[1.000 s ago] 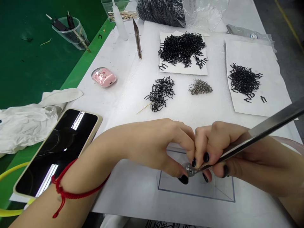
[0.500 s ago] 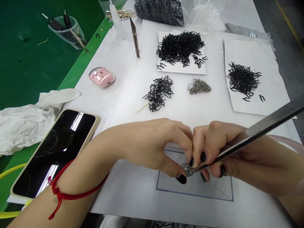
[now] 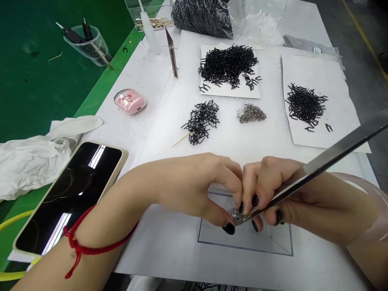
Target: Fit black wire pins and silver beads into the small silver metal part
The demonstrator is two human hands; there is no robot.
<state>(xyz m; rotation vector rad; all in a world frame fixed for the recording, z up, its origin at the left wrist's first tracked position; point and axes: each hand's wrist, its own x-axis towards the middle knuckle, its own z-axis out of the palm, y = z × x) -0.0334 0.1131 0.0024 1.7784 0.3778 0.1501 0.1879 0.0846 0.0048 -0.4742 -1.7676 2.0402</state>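
My left hand (image 3: 194, 188) pinches a small round clear part (image 3: 235, 216) between thumb and fingertips, just above a clear plastic sheet (image 3: 245, 238) on the white table. My right hand (image 3: 274, 192) is closed round long steel tweezers (image 3: 321, 167), whose tips meet the small part. The two hands touch each other at the fingertips. A red string bracelet sits on my left wrist. A small pile of black clips (image 3: 200, 120) lies just beyond the hands, with a heap of tiny metal pieces (image 3: 251, 113) beside it.
A phone (image 3: 71, 194) lies at the left by crumpled white gloves (image 3: 33, 155). A pink earbud case (image 3: 129, 101), two more clip piles on paper (image 3: 228, 66) (image 3: 304, 106), a dropper bottle (image 3: 150, 30), a plastic cup of tools (image 3: 87, 40) and a bag of clips (image 3: 206, 16) stand farther back.
Both hands stay pinched together on the small part; they have shifted very slightly left in view as the head moved. Nothing was let go or picked up.
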